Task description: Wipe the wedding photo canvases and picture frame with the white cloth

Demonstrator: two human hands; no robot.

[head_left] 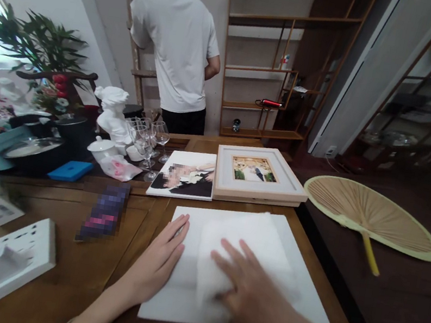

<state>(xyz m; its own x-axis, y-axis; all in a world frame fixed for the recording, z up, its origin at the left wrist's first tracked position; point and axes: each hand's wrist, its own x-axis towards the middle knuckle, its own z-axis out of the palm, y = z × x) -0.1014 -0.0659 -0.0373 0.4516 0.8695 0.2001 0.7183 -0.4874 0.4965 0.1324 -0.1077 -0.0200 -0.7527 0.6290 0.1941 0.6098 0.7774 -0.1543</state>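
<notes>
Right hand lies with spread fingers on a white cloth atop a white panel; the left hand rests flat, fingers extended, along the panel's left edge. Beyond, on the wooden table, lie a photo print and a framed picture; farther back stands a person.

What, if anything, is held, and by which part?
No grip shows: right hand spread on the white cloth, left hand on the white board at its left edge.
</notes>
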